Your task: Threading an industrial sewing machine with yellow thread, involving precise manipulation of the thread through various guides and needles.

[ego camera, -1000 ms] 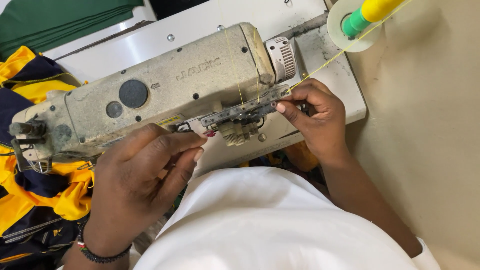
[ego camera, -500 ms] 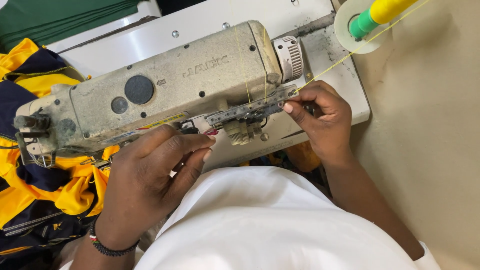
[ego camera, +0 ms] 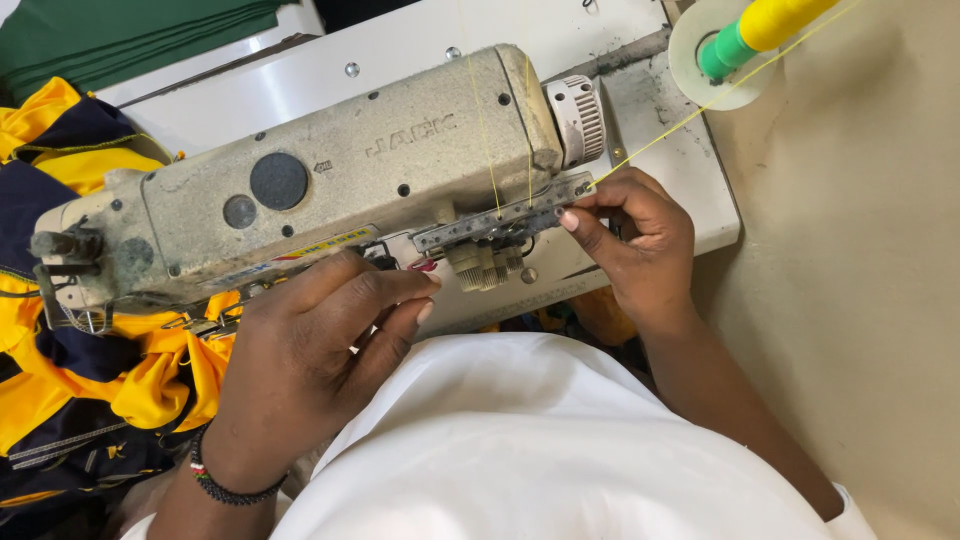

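obstacle: sewing machine (ego camera: 330, 190) between both hands | left: heaped yellow-navy fabric (ego camera: 90, 380) | right: tan tabletop (ego camera: 860, 280) open

Just beyond the left hand (ego camera: 320, 350), the sewing machine (ego camera: 330, 190) has a matt, grimy painted-metal body, speckled and worn, while the thread guide bar (ego camera: 500, 220) pinched by the right hand (ego camera: 635, 245) is bare dull metal. Left of the left hand lies smooth, faintly shiny yellow and navy cloth (ego camera: 90, 390). Beyond the right hand, the spool (ego camera: 765, 25) looks like glossy plastic and the tabletop (ego camera: 680, 170) like scuffed white laminate.
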